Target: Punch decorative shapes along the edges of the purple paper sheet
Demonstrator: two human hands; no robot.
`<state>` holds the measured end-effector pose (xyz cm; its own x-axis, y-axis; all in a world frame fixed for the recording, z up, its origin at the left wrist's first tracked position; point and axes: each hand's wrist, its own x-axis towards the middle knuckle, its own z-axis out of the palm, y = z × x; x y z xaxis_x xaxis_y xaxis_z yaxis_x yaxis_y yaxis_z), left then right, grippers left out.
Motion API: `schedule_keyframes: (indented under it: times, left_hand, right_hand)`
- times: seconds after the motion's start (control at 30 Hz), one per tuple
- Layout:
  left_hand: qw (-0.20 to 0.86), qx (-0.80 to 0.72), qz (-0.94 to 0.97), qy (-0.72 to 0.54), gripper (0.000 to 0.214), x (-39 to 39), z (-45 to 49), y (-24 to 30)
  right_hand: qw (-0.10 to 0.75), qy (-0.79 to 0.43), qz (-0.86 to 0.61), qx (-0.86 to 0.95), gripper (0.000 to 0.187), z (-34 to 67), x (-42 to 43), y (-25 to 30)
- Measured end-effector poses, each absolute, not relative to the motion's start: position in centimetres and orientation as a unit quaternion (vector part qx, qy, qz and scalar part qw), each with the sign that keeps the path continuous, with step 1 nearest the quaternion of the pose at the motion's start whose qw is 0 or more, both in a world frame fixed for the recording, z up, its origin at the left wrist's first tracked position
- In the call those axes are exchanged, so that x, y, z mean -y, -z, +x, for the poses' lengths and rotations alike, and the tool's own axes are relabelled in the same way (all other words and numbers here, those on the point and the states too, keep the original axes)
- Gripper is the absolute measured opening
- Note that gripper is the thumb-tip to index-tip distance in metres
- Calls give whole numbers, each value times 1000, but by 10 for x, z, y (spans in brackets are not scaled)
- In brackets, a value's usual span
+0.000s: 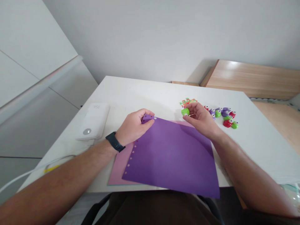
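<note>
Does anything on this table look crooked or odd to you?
The purple rectangular paper sheet looks crooked: it lies turned against the pink paper sheet beneath, and its lower right corner juts past the front edge of the white table.

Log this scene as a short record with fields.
Left hand: pinching the purple sheet near its far left corner
Right hand: holding a small green gadget
Sheet detail: small cutouts along the left edge
Underneath: pink sheet, partly covered
Beyond right hand: pile of colorful bits
Right side: red, green and purple gadgets
Left side: white device
Surface: white table
</note>
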<state>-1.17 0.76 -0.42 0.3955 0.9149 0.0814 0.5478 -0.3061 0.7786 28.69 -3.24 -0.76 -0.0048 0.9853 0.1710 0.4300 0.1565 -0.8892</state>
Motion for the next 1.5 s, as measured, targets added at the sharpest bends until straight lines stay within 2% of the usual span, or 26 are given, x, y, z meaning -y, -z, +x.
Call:
schedule_keyframes:
  times: [0.63, 0.97, 1.17, 1.5]
  left_hand:
    - [337, -467, 770, -273, 27, -4, -9, 3]
    - [321, -464, 778, -276, 26, -1, -8, 4]
    - [324, -465, 777, -274, 28, -2, -9, 3]
    - [328, -465, 776, -271, 29, -1, -8, 0]
  right_hand:
    - [376, -385, -514, 668, 34, 271, 41, 5]
    - [325, -354, -509, 714, 32, 246, 40, -9]
    - [258, -305, -514, 759, 34, 232, 26, -17]
    - [239, -326, -492, 771, 34, 226, 14, -22]
